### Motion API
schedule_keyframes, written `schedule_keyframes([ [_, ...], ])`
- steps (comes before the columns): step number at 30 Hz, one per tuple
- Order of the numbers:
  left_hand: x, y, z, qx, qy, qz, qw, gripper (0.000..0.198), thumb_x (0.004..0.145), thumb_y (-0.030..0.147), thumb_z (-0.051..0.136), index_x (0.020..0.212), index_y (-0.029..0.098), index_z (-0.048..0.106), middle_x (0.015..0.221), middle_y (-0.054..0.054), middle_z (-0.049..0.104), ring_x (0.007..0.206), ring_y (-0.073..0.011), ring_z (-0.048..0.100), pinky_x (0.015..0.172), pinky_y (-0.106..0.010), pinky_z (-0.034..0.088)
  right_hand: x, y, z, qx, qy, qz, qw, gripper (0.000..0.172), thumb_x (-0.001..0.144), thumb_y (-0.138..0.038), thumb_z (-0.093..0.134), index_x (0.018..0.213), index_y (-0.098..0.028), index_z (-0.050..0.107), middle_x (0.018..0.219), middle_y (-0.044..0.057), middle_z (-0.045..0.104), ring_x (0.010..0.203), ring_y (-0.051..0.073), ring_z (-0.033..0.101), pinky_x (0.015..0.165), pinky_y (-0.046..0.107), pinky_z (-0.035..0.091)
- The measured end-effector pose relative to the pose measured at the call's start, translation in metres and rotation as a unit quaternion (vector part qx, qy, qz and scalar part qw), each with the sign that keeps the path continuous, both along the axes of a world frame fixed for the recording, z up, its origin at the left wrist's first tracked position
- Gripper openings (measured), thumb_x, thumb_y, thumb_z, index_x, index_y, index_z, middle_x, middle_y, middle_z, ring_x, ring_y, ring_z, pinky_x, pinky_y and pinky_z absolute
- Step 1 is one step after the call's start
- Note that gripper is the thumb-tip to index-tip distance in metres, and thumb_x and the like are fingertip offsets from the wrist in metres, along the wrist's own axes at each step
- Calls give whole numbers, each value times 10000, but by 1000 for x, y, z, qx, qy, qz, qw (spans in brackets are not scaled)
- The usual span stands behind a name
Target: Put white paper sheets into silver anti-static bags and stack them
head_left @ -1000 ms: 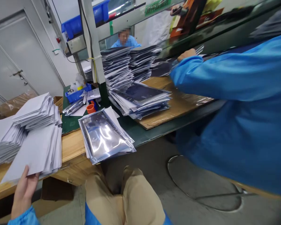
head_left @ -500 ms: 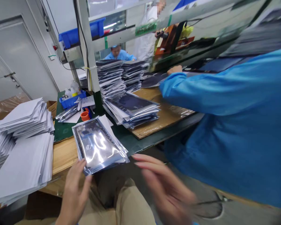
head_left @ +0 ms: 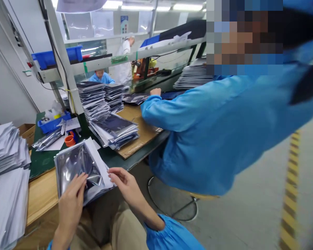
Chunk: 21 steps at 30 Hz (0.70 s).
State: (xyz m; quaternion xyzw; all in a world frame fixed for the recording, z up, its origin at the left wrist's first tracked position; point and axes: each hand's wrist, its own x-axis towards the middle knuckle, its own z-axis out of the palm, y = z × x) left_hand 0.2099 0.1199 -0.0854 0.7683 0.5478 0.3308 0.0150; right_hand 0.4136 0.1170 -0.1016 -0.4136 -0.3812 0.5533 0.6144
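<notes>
A small stack of shiny silver plastic bags (head_left: 73, 159) lies at the near edge of the bench, with a white sheet (head_left: 99, 159) showing along its right side. My left hand (head_left: 71, 196) rests on the top bag, fingers stretched out and lying on the wrinkled film. At the stack's right edge, my right hand (head_left: 125, 182) has its fingers curled around the border of the white sheet; its thumb is mostly hidden. What the top bag contains is hard to make out through the glare.
White packets (head_left: 7, 198) are piled on the left. An orange tape roll (head_left: 70, 140) and a blue tray (head_left: 53, 123) lie behind the bags. More bagged stacks (head_left: 114, 128) sit on cardboard (head_left: 130, 147). A co-worker in a blue smock (head_left: 198, 149) sits close on the right.
The view has swung right. My left hand has moved onto the bag's face, and my right hand has come in from the air to the stack's right edge. The top film is now wrinkled.
</notes>
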Motion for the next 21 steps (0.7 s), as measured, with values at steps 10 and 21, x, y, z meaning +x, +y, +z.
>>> schedule_keyframes([
  [10, -13, -14, 40, -66, 55, -79, 993, 410, 922, 502, 421, 1154, 278, 674, 1209, -4, 660, 1166, -233, 586, 989, -387, 491, -35, 24, 25, -81, 212, 297, 928, 536, 574, -342, 830, 1034, -208, 589, 781, -22, 700, 610, 126, 650, 570, 246, 538],
  [21, 10, -25, 47, 14, -188, 94, 978, 388, 933, 446, 403, 1018, 195, 687, 1079, -73, 710, 1060, -233, 637, 962, -367, 489, 46, -71, 22, -53, 149, 130, 979, 749, 541, -265, 866, 1212, -254, 534, 1128, 45, 704, 1008, 249, 660, 872, 371, 509],
])
